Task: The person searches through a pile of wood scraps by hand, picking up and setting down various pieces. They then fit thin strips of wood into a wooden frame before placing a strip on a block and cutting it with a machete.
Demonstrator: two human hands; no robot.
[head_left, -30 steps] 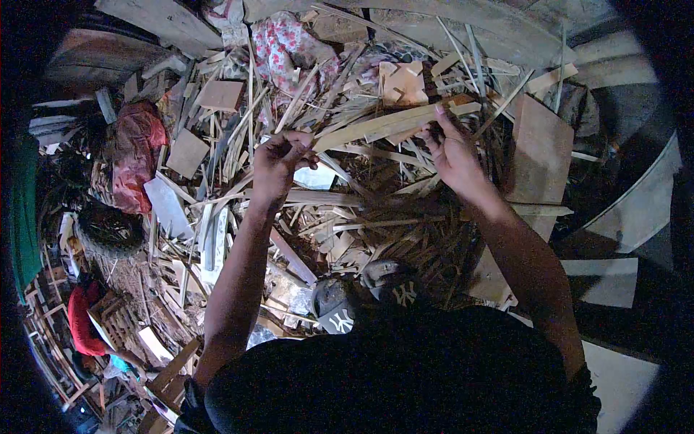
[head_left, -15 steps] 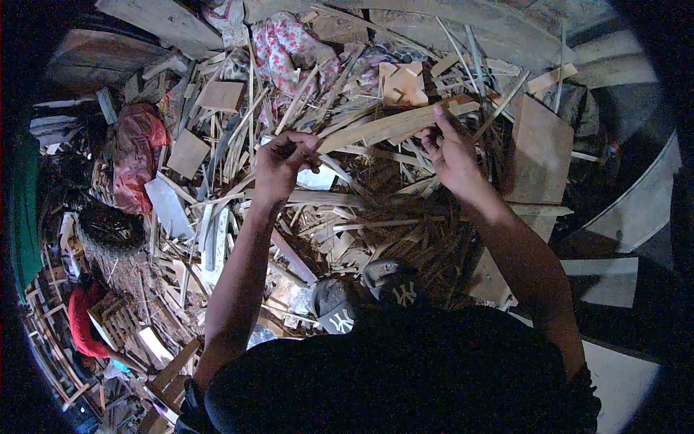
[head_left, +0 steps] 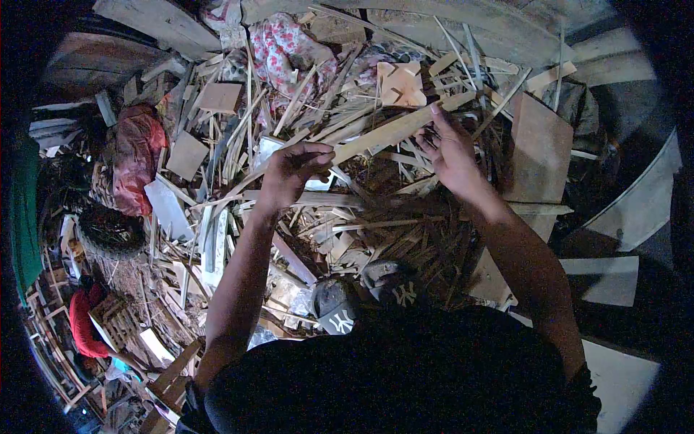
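Note:
A long, thin, pale wooden strip (head_left: 387, 133) slants up to the right between my hands, above the heap of scraps. My left hand (head_left: 290, 176) pinches its lower left end between thumb and fingers. Farther along, my right hand (head_left: 454, 150) grips the strip, thumb laid over the top and fingers curled beneath. Just behind the strip lies a square wooden piece (head_left: 402, 84) with small blocks on its corners.
Loose wood offcuts (head_left: 383, 210) cover the ground around my slippers (head_left: 336, 307). Boards (head_left: 538, 152) lean at right. A floral cloth (head_left: 289, 54) and a red sack (head_left: 137, 159) lie beyond. A person in a red top (head_left: 87, 318) is at lower left.
My left hand has shifted a little right and down with its end of the strip. The strip has turned and now looks narrower and steeper. My right hand stays almost in place.

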